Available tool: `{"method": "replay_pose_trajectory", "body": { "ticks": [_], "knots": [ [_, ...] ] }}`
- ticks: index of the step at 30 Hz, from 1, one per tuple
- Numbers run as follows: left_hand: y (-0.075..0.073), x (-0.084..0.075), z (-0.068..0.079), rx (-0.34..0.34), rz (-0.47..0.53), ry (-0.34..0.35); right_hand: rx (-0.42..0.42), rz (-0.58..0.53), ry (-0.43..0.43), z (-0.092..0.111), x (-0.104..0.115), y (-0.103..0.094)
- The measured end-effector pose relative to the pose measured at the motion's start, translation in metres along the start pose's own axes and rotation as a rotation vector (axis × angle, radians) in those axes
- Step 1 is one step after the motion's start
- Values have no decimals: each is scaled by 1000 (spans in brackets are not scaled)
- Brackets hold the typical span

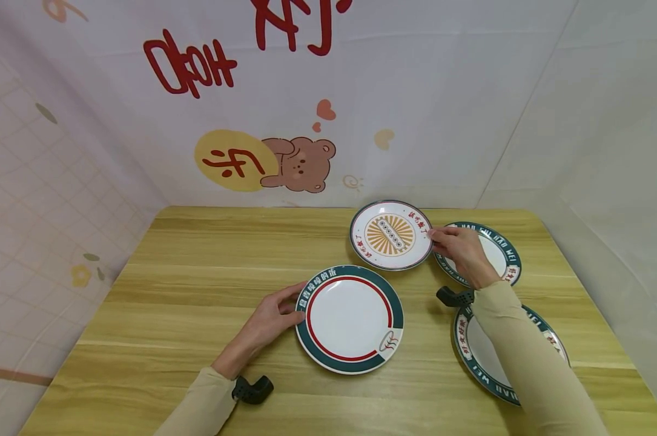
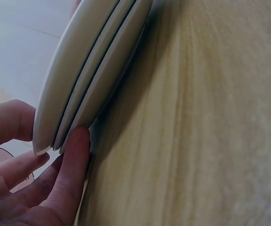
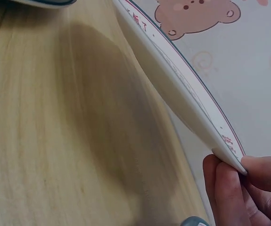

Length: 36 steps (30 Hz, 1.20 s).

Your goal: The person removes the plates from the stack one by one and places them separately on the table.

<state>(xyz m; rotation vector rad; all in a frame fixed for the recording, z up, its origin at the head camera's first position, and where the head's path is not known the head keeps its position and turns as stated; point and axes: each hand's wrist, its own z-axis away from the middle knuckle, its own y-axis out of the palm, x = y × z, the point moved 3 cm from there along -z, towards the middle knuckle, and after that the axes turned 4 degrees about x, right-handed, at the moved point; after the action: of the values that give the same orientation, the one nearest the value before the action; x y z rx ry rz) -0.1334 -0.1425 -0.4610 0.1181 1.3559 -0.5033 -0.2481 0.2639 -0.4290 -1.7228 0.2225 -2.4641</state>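
At the middle of the table lies a stack of plates point(image 1: 350, 318), the top one white with a green rim and a red ring. My left hand point(image 1: 274, 318) holds the stack's left edge, thumb at the rim. In the left wrist view, three stacked plate edges point(image 2: 95, 70) show between its spread fingers. Beyond the stack, my right hand point(image 1: 461, 248) pinches the right rim of a smaller white plate point(image 1: 392, 235) with a sunburst picture and red characters. That plate is tilted, and the right wrist view shows its underside point(image 3: 173, 99) over its shadow on the table.
Two more green-rimmed plates are on the right: one far plate point(image 1: 494, 248) behind my right hand, and one nearer plate point(image 1: 486, 357) partly covered by my right forearm. The wooden table point(image 1: 197, 272) ends at a printed cloth backdrop point(image 1: 415, 91).
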Motion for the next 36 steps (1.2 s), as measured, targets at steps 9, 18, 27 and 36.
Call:
{"method": "replay_pose_trajectory", "body": {
  "ticks": [9, 18, 27, 36],
  "knots": [
    [1, 1, 0, -7, 20, -5, 30, 55, -10, -5, -1, 7],
    [0, 1, -1, -12, 23, -12, 28, 109, 4, -11, -5, 10],
    [1, 0, -1, -10, 37, -17, 35, 136, 25, -12, -7, 14],
    [1, 0, 0, -9, 18, -17, 44, 236, -16, -7, -3, 15]
  ]
}}
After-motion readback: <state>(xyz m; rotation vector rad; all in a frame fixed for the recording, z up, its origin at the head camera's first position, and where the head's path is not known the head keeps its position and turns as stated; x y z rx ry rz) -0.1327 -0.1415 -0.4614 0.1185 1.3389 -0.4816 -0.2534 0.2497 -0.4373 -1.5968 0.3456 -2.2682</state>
